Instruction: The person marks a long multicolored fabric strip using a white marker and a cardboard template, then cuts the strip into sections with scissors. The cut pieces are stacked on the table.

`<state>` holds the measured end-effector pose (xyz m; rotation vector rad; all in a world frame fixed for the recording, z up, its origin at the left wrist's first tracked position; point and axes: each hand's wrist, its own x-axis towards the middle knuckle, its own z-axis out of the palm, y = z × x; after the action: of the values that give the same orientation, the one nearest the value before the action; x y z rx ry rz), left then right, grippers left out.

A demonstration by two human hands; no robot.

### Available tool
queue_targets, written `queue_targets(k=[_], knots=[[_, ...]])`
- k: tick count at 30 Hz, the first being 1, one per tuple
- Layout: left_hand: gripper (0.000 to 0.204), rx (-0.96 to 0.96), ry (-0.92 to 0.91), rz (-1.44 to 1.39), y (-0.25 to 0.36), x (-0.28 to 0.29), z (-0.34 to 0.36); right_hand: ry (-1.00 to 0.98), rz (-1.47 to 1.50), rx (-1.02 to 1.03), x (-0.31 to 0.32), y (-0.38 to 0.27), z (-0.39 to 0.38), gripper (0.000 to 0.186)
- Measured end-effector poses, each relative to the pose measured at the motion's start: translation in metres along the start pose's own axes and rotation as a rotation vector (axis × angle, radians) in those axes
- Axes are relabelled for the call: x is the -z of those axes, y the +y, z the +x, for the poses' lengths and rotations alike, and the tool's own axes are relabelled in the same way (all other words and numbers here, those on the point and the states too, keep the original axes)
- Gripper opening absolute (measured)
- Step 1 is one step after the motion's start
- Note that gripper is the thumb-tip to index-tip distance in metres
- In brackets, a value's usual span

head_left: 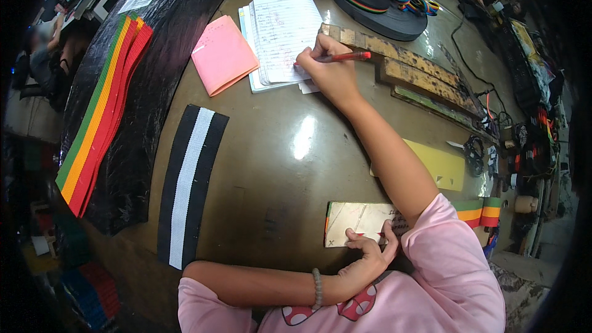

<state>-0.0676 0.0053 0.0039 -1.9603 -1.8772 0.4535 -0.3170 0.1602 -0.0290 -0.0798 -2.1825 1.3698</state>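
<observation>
My right hand [332, 73] is closed around a red pen [353, 57]. It rests at the right edge of an open lined notebook [280, 40] covered in handwriting. My left hand [370, 253], with a beaded bracelet at the wrist, lies with thumb and fingers apart on a pale marked card template [343, 217] near the table's front edge. Bits of red show beside those fingertips. A green, yellow and red striped strap [470, 213] reaches out to the right from under my sleeve, in line with the card; my arm hides part of it.
Left of the notebook lies a folded pink paper [225, 55]. A black-and-white strap [192, 186] and striped straps [102, 126] on black plastic [139, 142] lie further left. Wooden bars [419, 68], a yellow sheet [441, 163], webbing rolls [394, 21] and scissors [473, 148] occupy the right.
</observation>
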Motion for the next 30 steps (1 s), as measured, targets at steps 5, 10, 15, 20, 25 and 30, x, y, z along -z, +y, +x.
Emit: queue_targets(k=[5, 10, 15, 20, 25, 30], knots=[[0.040, -0.051, -0.044, 0.045, -0.001, 0.002, -0.001, 0.042, -0.051, -0.014, 0.002, 0.000, 0.002, 0.028], [0.056, -0.029, -0.022, -0.052, -0.002, 0.003, 0.000, 0.078, 0.070, -0.032, 0.001, 0.005, 0.004, 0.027], [0.054, -0.017, -0.008, -0.076, -0.002, 0.002, -0.001, 0.024, -0.041, 0.067, 0.001, 0.006, 0.003, 0.028], [0.054, -0.024, -0.011, -0.070, -0.001, 0.001, 0.000, 0.068, -0.032, 0.044, 0.001, 0.005, 0.003, 0.028], [0.055, -0.022, -0.011, -0.072, -0.002, 0.002, -0.001, 0.098, 0.020, -0.010, 0.001, 0.006, 0.005, 0.028], [0.053, -0.012, -0.015, -0.081, 0.002, 0.000, -0.001, 0.020, 0.018, 0.043, 0.003, 0.011, 0.005, 0.029]])
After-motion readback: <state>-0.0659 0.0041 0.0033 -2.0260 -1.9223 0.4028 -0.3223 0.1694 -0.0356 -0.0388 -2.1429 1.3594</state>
